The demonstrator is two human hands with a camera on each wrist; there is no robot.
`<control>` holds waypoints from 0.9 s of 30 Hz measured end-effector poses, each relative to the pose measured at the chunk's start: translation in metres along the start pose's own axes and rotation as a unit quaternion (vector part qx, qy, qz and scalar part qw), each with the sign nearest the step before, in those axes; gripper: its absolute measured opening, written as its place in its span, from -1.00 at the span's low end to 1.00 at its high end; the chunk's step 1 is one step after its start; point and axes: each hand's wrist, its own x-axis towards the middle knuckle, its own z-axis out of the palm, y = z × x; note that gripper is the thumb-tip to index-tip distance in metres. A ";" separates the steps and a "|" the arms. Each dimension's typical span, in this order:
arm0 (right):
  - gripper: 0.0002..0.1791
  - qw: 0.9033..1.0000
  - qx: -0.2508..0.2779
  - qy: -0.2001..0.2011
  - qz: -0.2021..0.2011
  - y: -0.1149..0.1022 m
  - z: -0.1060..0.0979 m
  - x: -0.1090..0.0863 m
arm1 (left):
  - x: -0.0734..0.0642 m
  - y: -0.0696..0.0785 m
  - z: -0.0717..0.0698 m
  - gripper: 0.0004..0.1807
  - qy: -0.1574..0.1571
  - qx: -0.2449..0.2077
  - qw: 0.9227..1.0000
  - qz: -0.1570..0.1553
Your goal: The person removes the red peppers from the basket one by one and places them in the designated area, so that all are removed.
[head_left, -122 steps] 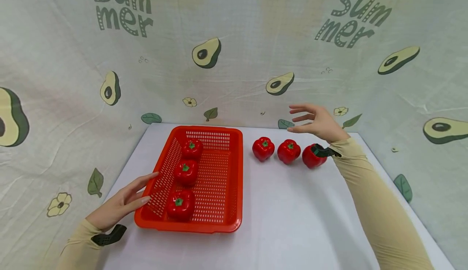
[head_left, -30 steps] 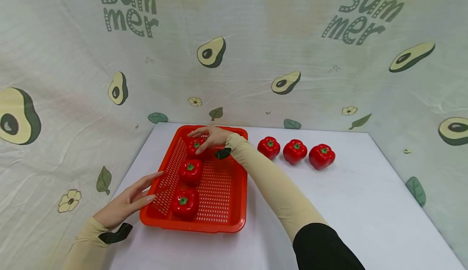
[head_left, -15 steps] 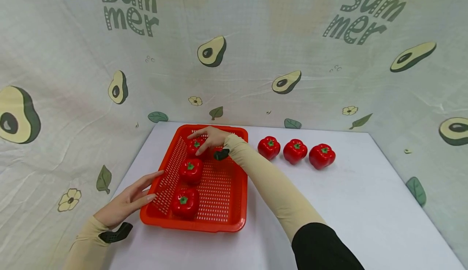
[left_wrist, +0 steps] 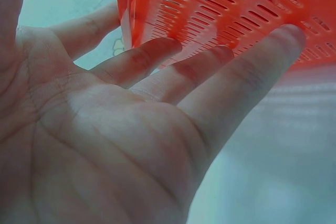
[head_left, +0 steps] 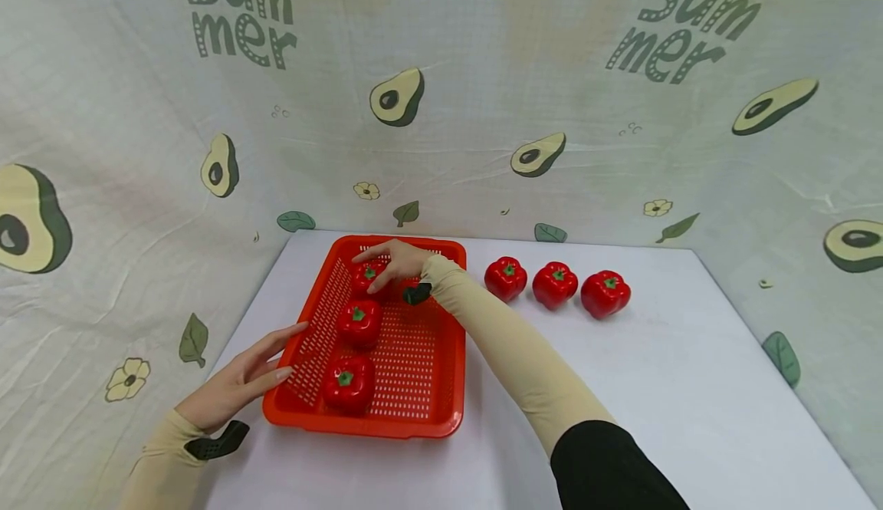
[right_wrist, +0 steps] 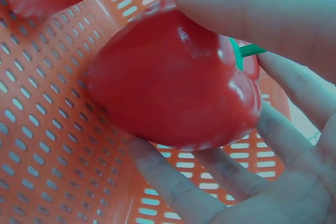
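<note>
Glossy red bell peppers with green stems (head_left: pixel 359 324) lay in two groups. Leftmost, I had the left hand (head_left: pixel 233 383) outstretched against the red slotted plastic basket (head_left: pixel 452 341), gripping nothing, presumably to steady it. Three peppers lined the basket's left side. My right hand (head_left: pixel 400 259) had narrowed around the farthest pepper (right_wrist: pixel 168 82), thumb opposing fingers, likely for even pressure. Rightmost, three more peppers (head_left: pixel 555 285) stood on the white table (head_left: pixel 690 387), slightly apart, perhaps for separate handling.
</note>
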 end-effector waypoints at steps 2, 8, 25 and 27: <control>-0.30 1.000 -0.001 0.001 -0.002 -0.002 0.001 -0.002 | -0.001 0.000 0.000 -0.26 0.001 0.001 1.000 -0.005; -0.31 1.000 0.013 0.003 -0.001 -0.009 0.004 -0.008 | -0.001 -0.001 0.000 -0.26 -0.004 -0.002 1.000 0.004; -0.31 1.000 -0.013 0.022 -0.013 -0.010 0.000 -0.011 | 0.000 -0.002 0.001 -0.25 -0.002 0.000 1.000 0.006; -0.31 0.999 -0.020 0.027 -0.010 -0.010 -0.002 -0.011 | 0.000 -0.001 0.001 -0.25 0.000 0.002 1.000 0.006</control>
